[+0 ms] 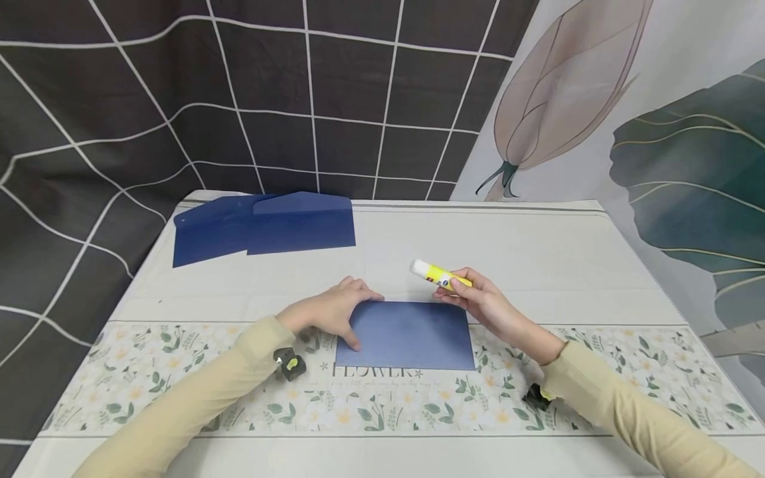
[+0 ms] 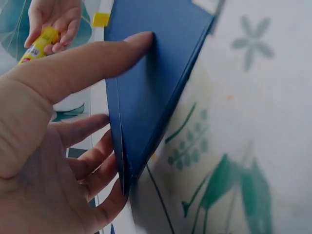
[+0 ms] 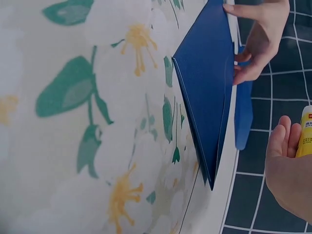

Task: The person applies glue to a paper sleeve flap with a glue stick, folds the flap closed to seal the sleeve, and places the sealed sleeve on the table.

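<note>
A blue envelope (image 1: 406, 337) lies flat before me on the table. My left hand (image 1: 337, 307) holds it at its far left corner. In the left wrist view the thumb (image 2: 131, 48) presses on its face, and the other fingers (image 2: 105, 156) meet its edge. My right hand (image 1: 478, 299) grips a yellow glue stick (image 1: 445, 275) just above the envelope's far right corner. The stick's white end points up and to the left. In the right wrist view, the glue stick (image 3: 307, 131) is partly cut off by the frame.
Two more blue envelopes (image 1: 301, 226) overlap at the table's far left. A pale cloth with a floral band (image 1: 609, 372) covers the table (image 1: 508, 252). Behind the table hang a dark grid curtain (image 1: 352, 86) and a leaf-print curtain (image 1: 597, 153). A small black device (image 1: 289, 364) sits by the left sleeve.
</note>
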Demonstrator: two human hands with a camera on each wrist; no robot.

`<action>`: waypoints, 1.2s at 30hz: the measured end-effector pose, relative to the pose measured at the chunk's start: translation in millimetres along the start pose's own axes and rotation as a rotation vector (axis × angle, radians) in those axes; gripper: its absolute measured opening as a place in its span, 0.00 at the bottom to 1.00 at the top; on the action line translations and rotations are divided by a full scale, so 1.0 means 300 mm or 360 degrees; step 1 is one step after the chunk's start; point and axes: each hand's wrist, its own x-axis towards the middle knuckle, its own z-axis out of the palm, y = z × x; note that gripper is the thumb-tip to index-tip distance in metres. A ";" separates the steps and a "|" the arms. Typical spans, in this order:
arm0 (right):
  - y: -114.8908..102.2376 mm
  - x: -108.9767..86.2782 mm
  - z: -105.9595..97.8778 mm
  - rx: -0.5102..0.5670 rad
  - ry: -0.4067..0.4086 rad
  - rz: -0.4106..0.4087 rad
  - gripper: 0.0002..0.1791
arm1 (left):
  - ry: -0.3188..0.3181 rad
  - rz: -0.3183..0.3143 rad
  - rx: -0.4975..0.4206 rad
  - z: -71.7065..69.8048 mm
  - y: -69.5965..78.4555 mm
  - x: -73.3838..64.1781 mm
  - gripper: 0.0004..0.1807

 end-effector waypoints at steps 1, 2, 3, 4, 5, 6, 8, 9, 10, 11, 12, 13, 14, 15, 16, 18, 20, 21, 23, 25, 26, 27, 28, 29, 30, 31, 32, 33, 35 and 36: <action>0.000 0.000 -0.001 0.0001 -0.0001 -0.0004 0.07 | -0.0016 0.0007 -0.0016 -0.004 -0.005 0.004 0.52; 0.001 -0.001 -0.001 0.0003 -0.0002 -0.0007 0.07 | -0.0033 0.0018 -0.0031 -0.007 -0.009 0.009 0.51; 0.001 -0.001 -0.002 0.0002 -0.0002 -0.0010 0.07 | -0.0046 0.0029 -0.0050 -0.011 -0.012 0.013 0.50; 0.000 -0.002 -0.003 0.0002 -0.0003 -0.0012 0.07 | -0.0055 0.0031 -0.0078 -0.013 -0.015 0.018 0.49; 0.000 -0.003 -0.003 0.0000 -0.0002 -0.0015 0.07 | -0.0062 0.0037 -0.0104 -0.017 -0.017 0.022 0.47; -0.001 -0.004 -0.004 -0.0002 -0.0002 -0.0017 0.07 | -0.0071 0.0033 -0.0148 -0.019 -0.020 0.027 0.46; -0.001 -0.005 -0.005 0.0001 -0.0003 -0.0016 0.07 | -0.0101 0.0004 -0.0255 -0.023 -0.027 0.033 0.44; -0.001 -0.005 -0.005 0.0002 -0.0005 -0.0016 0.07 | -0.0114 -0.0010 -0.0312 -0.026 -0.031 0.035 0.43; -0.001 -0.006 -0.006 0.0008 -0.0008 -0.0017 0.06 | -0.0129 -0.0028 -0.0378 -0.028 -0.035 0.037 0.42; -0.001 -0.006 -0.007 0.0011 -0.0011 -0.0017 0.06 | -0.0144 -0.0044 -0.0440 -0.030 -0.040 0.039 0.41; 0.000 -0.006 -0.008 0.0012 -0.0014 -0.0019 0.06 | -0.0157 -0.0058 -0.0498 -0.032 -0.046 0.040 0.40; 0.000 -0.006 -0.010 0.0012 -0.0016 -0.0020 0.06 | -0.0171 -0.0053 -0.0538 -0.035 -0.052 0.042 0.38; 0.000 -0.006 -0.011 0.0011 -0.0017 -0.0022 0.06 | -0.0185 -0.0049 -0.0578 -0.038 -0.057 0.043 0.37; 0.000 -0.005 -0.013 0.0009 -0.0016 -0.0024 0.06 | -0.0200 -0.0039 -0.0615 -0.040 -0.062 0.044 0.35; 0.000 -0.005 -0.015 0.0009 -0.0015 -0.0026 0.07 | -0.0221 -0.0036 -0.0667 -0.043 -0.067 0.044 0.34; 0.001 -0.005 -0.018 0.0010 -0.0013 -0.0027 0.07 | -0.0259 -0.0003 -0.0704 -0.046 -0.076 0.040 0.30; 0.001 -0.005 -0.020 0.0016 -0.0011 -0.0023 0.07 | -0.0287 0.0011 -0.0730 -0.049 -0.083 0.032 0.27; 0.001 -0.005 -0.021 0.0023 -0.0011 -0.0021 0.07 | -0.0293 0.0018 -0.0739 -0.049 -0.088 0.025 0.25; -0.001 -0.006 -0.022 0.0039 -0.0010 -0.0022 0.07 | -0.0293 0.0028 -0.0749 -0.053 -0.096 0.008 0.23; -0.004 -0.009 -0.024 0.0049 -0.0011 -0.0027 0.07 | -0.0285 0.0032 -0.0778 -0.057 -0.105 -0.012 0.22; -0.007 -0.010 -0.025 0.0050 -0.0011 -0.0032 0.07 | -0.0283 0.0037 -0.0801 -0.059 -0.111 -0.023 0.21; -0.009 -0.013 -0.027 0.0050 -0.0009 -0.0035 0.07 | -0.0276 0.0051 -0.0813 -0.060 -0.119 -0.033 0.21; -0.011 -0.015 -0.028 0.0050 -0.0008 -0.0040 0.07 | -0.0266 0.0060 -0.0822 -0.063 -0.125 -0.045 0.21; -0.013 -0.017 -0.030 0.0050 -0.0007 -0.0043 0.07 | -0.0251 0.0068 -0.0826 -0.064 -0.133 -0.057 0.21; -0.014 -0.019 -0.031 0.0047 -0.0010 -0.0047 0.07 | -0.0233 0.0070 -0.0826 -0.064 -0.142 -0.071 0.21; -0.016 -0.021 -0.032 0.0043 -0.0009 -0.0051 0.08 | -0.0216 0.0065 -0.0831 -0.066 -0.151 -0.086 0.21; -0.017 -0.024 -0.033 0.0043 -0.0011 -0.0055 0.08 | -0.0197 0.0059 -0.0826 -0.067 -0.160 -0.102 0.21; -0.018 -0.026 -0.034 0.0046 -0.0011 -0.0058 0.08 | -0.0176 0.0047 -0.0824 -0.070 -0.170 -0.120 0.21; -0.020 -0.031 -0.038 0.0046 -0.0012 -0.0062 0.08 | -0.0138 0.0011 -0.0817 -0.075 -0.191 -0.159 0.20; -0.022 -0.035 -0.041 0.0042 -0.0012 -0.0061 0.08 | -0.0119 -0.0001 -0.0800 -0.078 -0.202 -0.181 0.20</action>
